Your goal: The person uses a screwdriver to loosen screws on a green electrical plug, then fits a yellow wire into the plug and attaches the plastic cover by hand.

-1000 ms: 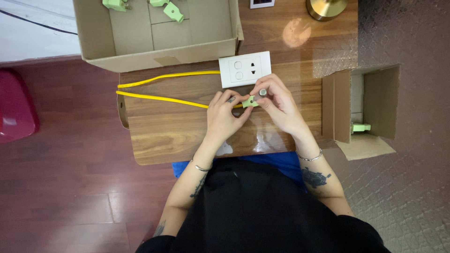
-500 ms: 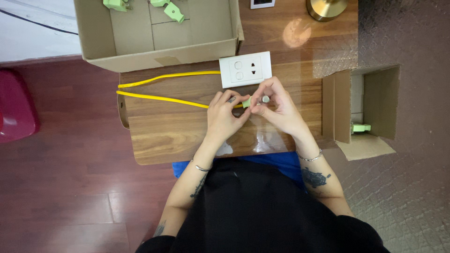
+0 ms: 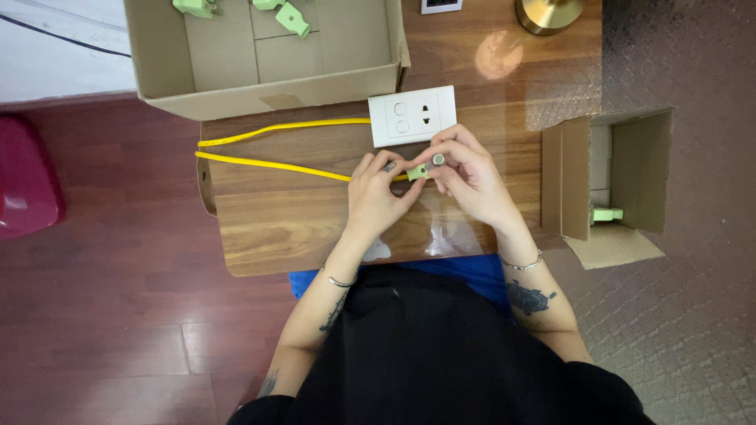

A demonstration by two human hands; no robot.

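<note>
Head view: both hands meet over the middle of the wooden table (image 3: 299,228), just below a white socket plate (image 3: 413,116). The left hand (image 3: 376,193) is closed in a pinch on a small green connector (image 3: 417,171) where the yellow cable (image 3: 276,165) ends; the cable runs left from it, loops at the table edge and comes back to the plate. The right hand (image 3: 468,179) is curled, its fingertips on a small round metal part (image 3: 438,160) touching the connector's right end; how tightly it grips I cannot tell.

Since a second ago the hands have barely shifted. The metal part sits a little nearer the connector, and the cable and plate lie as they did, so the work looks to be a fine fitting at the cable end, held steady.

Further off, an open carton (image 3: 268,79) at the top holds more green pieces (image 3: 293,17), and a smaller box (image 3: 606,185) at right holds one green piece (image 3: 606,213).
</note>
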